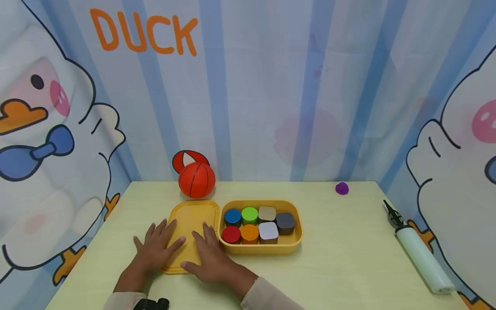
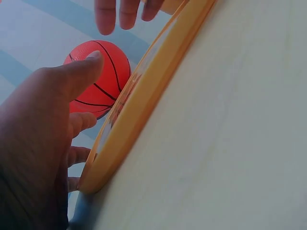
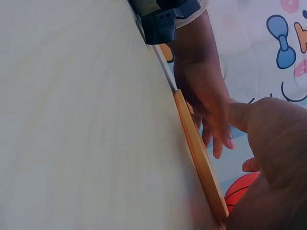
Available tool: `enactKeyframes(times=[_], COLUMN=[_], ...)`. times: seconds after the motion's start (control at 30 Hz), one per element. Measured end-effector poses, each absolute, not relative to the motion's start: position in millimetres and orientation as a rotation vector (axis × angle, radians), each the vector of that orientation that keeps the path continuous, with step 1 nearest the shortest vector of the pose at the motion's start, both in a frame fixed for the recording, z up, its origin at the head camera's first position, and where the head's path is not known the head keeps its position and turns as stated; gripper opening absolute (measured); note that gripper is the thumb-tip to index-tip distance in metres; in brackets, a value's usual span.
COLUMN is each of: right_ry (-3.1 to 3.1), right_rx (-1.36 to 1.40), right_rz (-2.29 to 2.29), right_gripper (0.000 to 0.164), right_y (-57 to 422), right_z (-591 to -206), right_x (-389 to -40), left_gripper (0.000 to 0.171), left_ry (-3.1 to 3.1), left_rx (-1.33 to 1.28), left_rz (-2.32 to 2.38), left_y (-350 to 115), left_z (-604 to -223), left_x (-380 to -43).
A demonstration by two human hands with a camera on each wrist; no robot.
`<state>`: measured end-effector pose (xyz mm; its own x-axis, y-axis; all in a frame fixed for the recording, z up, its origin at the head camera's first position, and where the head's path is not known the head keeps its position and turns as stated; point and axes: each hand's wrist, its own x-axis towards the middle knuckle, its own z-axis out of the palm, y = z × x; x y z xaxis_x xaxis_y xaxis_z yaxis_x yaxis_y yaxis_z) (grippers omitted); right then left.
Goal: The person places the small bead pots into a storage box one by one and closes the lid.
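Observation:
A flat yellow lid [image 1: 193,211] lies on the table against the left side of a yellow box [image 1: 263,249]. In the box sit several small pieces with coloured tops, some round, like the blue one [image 1: 233,216], others rounded squares, like the white one [image 1: 268,231]. My left hand [image 1: 155,249], fingers spread, is at the lid's left edge. Over the lid's right part, my right hand [image 1: 212,259] has its fingers extended and thumb out. Neither hand grips anything. Whether the fingertips press on the lid I cannot tell.
Behind the lid rests a red toy basketball [image 1: 196,181], with a red and white shape behind it. A small purple object [image 1: 342,188] lies at the back right. Along the right edge is a pale cylinder [image 1: 424,260] with a dark pointed tip. Duck-printed curtains [image 1: 252,86] enclose the table.

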<state>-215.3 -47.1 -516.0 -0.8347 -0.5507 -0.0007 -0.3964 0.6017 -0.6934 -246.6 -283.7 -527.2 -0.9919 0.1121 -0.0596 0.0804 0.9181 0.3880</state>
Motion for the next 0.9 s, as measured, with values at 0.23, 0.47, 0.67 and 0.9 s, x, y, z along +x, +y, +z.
enactKeyframes(times=[0.23,0.47,0.67,0.9], right_ry=[2.537,2.523,2.504,2.515], right_rx=[-0.762,-0.786,-0.809,-0.768], right_rz=[-1.136,-1.165,-1.195,-1.245], right_gripper=[0.089,0.087,0.087,0.087], right_y=[-44.2,-43.7,-42.4,-40.9], right_z=[-523.7,-523.5,-526.9,-524.7], right_x=[-219.3,-220.2,-223.0,-223.4], left_gripper=[0.085,0.084,0.088,0.094], left_ry=[3.01,3.006,3.004,2.988], left_rx=[0.169,0.184,0.175,0.155], left_rz=[0.657,0.706,0.697,0.734], left_y=[-284.2,-284.8,-284.4,-282.7], left_z=[-527.8,-529.2,-530.4,-531.9], left_x=[-242.4,-242.4,-244.0,-245.4])
